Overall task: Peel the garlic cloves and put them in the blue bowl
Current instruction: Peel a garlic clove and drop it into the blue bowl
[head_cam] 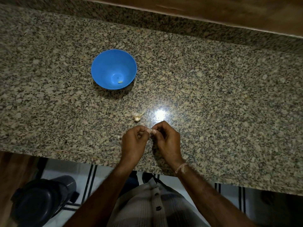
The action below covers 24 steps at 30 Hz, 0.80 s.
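Note:
A blue bowl point(105, 63) stands on the granite counter point(213, 95), with one peeled garlic clove point(120, 82) lying at its bottom. Closer to me, part of a garlic bulb point(136, 117) with a short stem lies on the stone. Just in front of it, my left hand point(133, 141) and my right hand point(165, 138) meet fingertip to fingertip and pinch a small garlic clove point(149, 131) between them. The clove is mostly hidden by my fingers. A tiny pale scrap of skin point(118, 136) lies left of my left hand.
The counter's front edge point(65, 153) runs just below my wrists. A raised granite ledge and wooden strip point(213, 9) border the far side. A dark bin point(42, 202) stands on the tiled floor at lower left. A light glare point(160, 114) shines on the stone.

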Each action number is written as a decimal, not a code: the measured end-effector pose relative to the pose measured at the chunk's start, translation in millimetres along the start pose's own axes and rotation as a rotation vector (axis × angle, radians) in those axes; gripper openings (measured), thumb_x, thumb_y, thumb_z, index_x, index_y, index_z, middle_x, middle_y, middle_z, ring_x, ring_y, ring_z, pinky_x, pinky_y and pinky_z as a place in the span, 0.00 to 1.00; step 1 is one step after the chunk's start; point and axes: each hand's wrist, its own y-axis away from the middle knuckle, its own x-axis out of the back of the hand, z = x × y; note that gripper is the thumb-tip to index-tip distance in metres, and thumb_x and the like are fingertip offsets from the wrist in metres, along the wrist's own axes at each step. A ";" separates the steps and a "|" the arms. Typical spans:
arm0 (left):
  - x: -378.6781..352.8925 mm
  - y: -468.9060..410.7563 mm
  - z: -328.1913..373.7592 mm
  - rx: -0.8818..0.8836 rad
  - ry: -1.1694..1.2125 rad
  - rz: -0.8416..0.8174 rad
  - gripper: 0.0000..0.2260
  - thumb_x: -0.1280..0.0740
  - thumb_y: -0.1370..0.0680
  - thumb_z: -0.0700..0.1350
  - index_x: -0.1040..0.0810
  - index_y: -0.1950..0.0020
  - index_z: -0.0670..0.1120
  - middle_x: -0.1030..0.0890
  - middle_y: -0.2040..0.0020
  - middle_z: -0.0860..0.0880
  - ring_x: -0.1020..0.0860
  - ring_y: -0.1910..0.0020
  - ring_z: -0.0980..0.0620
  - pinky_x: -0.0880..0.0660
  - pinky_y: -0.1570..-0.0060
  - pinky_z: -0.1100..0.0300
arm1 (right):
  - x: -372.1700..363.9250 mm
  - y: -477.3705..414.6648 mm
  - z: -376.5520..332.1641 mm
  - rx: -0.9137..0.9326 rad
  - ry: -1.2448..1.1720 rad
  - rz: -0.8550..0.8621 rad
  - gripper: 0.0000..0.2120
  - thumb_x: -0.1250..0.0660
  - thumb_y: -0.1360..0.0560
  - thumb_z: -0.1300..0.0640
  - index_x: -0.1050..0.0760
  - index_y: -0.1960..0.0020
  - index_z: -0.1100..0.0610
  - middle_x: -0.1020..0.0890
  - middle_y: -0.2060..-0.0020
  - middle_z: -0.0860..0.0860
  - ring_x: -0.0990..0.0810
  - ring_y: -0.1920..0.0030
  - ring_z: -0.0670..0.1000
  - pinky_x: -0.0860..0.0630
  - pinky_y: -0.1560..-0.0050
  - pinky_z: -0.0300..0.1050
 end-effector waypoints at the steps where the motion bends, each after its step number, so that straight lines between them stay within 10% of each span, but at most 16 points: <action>1: 0.0 0.4 0.0 -0.015 -0.022 0.002 0.06 0.30 0.18 0.47 0.15 0.53 0.51 0.15 0.62 0.54 0.17 0.62 0.57 0.21 0.62 0.56 | 0.4 -0.4 -1.0 -0.002 -0.003 -0.004 0.06 0.30 0.21 0.67 0.19 0.53 0.58 0.16 0.60 0.50 0.16 0.58 0.53 0.17 0.56 0.51; 6: 4.4 5.9 -5.4 -0.159 -0.164 0.018 0.09 0.35 0.16 0.40 0.15 0.49 0.48 0.16 0.58 0.57 0.20 0.61 0.65 0.28 0.65 0.71 | 2.8 -0.9 1.1 -0.003 0.003 -0.044 0.07 0.31 0.20 0.66 0.19 0.52 0.56 0.16 0.60 0.50 0.17 0.58 0.57 0.20 0.55 0.61; 9: 1.2 7.1 -1.4 -0.118 -0.068 0.047 0.08 0.32 0.17 0.41 0.15 0.41 0.48 0.14 0.49 0.57 0.17 0.52 0.63 0.20 0.50 0.65 | 5.3 0.9 1.8 -0.012 -0.012 -0.032 0.04 0.29 0.19 0.64 0.18 0.52 0.57 0.15 0.60 0.50 0.17 0.59 0.56 0.20 0.56 0.59; 24: 8.2 2.7 -2.6 -0.181 -0.214 -0.002 0.02 0.28 0.21 0.50 0.15 0.50 0.56 0.17 0.59 0.59 0.19 0.58 0.61 0.26 0.64 0.62 | 11.8 -3.1 1.7 -0.256 -0.197 -0.079 0.03 0.27 0.22 0.65 0.15 0.52 0.59 0.13 0.59 0.53 0.15 0.57 0.51 0.18 0.54 0.45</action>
